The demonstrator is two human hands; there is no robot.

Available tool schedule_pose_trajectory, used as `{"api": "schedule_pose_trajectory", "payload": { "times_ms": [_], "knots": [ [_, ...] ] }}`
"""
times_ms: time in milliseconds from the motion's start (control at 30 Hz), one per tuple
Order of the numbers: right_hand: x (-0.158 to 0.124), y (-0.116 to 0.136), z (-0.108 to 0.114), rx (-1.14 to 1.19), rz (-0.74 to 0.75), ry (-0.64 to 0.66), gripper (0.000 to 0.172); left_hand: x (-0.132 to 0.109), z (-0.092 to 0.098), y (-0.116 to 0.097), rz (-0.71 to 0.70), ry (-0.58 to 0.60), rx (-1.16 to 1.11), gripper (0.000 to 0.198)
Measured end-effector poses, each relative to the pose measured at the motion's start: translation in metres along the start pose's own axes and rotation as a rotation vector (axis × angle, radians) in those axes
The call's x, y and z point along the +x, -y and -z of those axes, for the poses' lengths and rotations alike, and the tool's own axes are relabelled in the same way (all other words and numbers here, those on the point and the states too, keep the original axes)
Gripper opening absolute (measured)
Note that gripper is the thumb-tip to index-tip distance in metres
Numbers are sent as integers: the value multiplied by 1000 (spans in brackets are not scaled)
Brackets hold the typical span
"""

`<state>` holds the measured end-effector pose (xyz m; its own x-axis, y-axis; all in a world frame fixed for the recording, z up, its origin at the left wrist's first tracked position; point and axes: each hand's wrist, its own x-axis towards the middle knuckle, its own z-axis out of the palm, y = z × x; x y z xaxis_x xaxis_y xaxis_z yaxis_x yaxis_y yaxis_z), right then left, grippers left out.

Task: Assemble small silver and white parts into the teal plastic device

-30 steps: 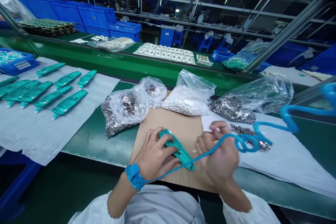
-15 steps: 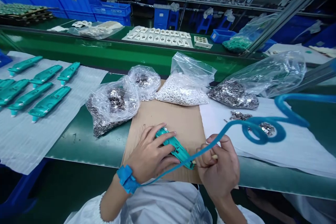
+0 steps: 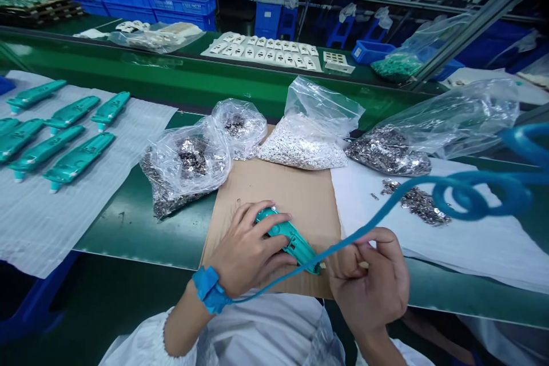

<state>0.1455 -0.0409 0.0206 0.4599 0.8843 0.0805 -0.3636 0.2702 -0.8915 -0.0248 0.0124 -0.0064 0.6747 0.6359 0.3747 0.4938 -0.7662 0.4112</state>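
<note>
My left hand (image 3: 253, 246) is closed over a teal plastic housing (image 3: 302, 249), pressing it against a brown cardboard sheet (image 3: 244, 180). Its fingers wrap across the upper part, while the open lower end with small fittings shows. Beside that lower end, my right hand (image 3: 369, 280) is curled with thumb and fingers pinched together. A thin pale stick (image 3: 364, 265) pokes out of the right fist; most of it is hidden by the fingers. From the blue wristband (image 3: 210, 290) on my left wrist, a blue coiled cord (image 3: 386, 206) runs across in front of my right hand.
Clear bags of small metal parts (image 3: 189, 166) stand behind the cardboard, beside a bag of white pieces (image 3: 304, 143). Loose metal clips (image 3: 422, 203) lie on white sheeting at right. Several teal housings (image 3: 79, 160) rest on foam at left. Behind runs a green ledge (image 3: 171, 77).
My right hand has moved slightly right, drawing the pale stick away from the housing's lower end. The cord has shifted right with it. My left hand keeps its hold.
</note>
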Motion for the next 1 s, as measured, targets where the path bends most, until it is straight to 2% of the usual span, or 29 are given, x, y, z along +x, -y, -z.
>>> {"api": "schedule_pose_trajectory", "payload": {
  "times_ms": [200,333,500,600,733,833,1000],
  "knots": [
    [-1,-4,1,-28,1,18,24,1,0,0,3,-1,16,30],
    [-2,-13,5,-89,7,-20,19,1,-1,1,-4,14,11,30],
    [-4,-24,10,-111,-58,-58,15,0,-1,1,-12,-9,-6,29],
    [-3,-20,6,-82,-13,-51,16,1,4,1,-12,25,-8,29],
    [-4,-5,2,29,66,-103,18,0,8,0,-22,44,30,28],
    [-7,-3,3,88,30,-97,18,-2,6,0,-17,46,39,27],
    [-8,-17,4,66,-25,-82,15,-1,6,-1,-2,34,21,22]
  ]
}}
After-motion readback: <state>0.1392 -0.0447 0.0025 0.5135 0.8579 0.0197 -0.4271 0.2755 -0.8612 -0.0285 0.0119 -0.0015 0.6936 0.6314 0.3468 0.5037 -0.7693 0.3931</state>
